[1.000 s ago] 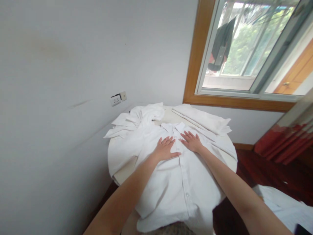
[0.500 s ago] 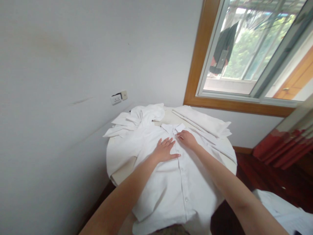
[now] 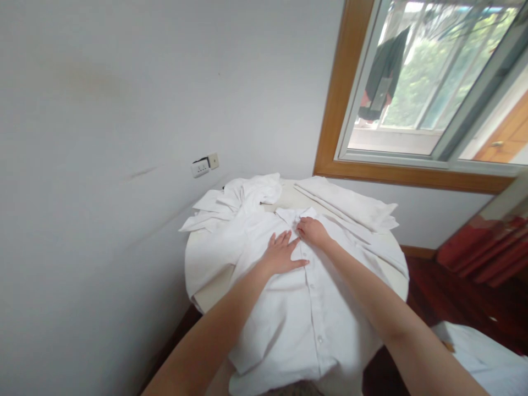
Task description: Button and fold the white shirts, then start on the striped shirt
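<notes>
A white button-up shirt lies front side up over a round table, collar toward the wall and hem hanging over the near edge. My left hand rests flat on the shirt's chest, fingers spread, thumb near the button placket. Just below the collar, my right hand has its fingers closed on the top of the placket. The small bit of cloth or button between those fingertips is hidden.
Bunched white cloth lies at the table's back left, folded white cloth at the back right. A wall socket sits behind. The window is at upper right. Another white item stands lower right.
My right fingers have drawn in at the top of the placket, and the collar there has shifted slightly. My left hand stays flat. The whole view has swung a little.
</notes>
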The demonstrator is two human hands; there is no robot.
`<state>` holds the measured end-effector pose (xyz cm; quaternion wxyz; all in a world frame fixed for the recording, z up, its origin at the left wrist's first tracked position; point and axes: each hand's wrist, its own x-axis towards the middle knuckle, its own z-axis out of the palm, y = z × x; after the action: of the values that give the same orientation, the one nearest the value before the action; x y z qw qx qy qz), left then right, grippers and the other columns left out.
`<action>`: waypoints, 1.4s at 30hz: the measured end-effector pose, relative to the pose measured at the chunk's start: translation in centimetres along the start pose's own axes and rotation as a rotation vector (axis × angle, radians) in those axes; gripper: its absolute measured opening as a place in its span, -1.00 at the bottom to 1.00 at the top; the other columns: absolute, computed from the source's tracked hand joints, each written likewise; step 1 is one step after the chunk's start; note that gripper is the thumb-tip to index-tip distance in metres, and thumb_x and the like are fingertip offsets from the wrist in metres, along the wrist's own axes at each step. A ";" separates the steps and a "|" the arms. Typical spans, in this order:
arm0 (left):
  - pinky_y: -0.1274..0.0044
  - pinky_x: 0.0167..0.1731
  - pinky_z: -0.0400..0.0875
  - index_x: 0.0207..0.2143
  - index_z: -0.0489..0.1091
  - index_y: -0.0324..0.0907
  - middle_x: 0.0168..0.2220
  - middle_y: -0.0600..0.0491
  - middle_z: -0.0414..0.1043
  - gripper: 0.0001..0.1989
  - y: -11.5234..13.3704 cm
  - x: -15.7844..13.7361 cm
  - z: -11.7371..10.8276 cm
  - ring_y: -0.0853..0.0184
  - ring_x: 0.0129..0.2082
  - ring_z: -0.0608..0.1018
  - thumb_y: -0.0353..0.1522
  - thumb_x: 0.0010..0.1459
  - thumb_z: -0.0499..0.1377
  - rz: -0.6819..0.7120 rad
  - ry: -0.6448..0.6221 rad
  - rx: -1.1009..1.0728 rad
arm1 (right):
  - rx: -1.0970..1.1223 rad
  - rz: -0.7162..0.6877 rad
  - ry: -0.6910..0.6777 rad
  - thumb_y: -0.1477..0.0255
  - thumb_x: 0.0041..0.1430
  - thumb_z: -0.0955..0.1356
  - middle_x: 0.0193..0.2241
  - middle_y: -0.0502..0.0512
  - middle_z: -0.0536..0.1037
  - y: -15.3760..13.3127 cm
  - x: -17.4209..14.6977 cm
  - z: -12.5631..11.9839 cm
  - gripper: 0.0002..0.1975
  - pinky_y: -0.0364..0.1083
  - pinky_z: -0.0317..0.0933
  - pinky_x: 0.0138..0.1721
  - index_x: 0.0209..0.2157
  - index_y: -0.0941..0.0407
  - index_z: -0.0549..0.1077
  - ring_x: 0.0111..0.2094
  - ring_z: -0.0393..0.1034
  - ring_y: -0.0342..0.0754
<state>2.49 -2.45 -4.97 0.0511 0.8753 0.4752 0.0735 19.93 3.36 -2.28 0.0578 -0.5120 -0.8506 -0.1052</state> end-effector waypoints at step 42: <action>0.13 0.24 -0.33 0.30 -0.04 -0.04 0.36 -0.08 -0.23 -0.09 -0.2 0.2 0.3 0.10 0.34 -0.14 0.25 0.03 -0.19 0.008 0.005 0.006 | 0.105 0.264 0.074 0.52 0.21 0.20 -0.18 0.10 0.53 4.9 -3.1 0.7 -0.67 -0.19 0.12 -0.21 -0.07 0.09 0.49 -0.16 0.37 -0.07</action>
<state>2.48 -2.19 -5.33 0.0468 0.8771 0.4723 0.0745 25.72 3.09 -3.04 0.1289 -0.6113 -0.7776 -0.0709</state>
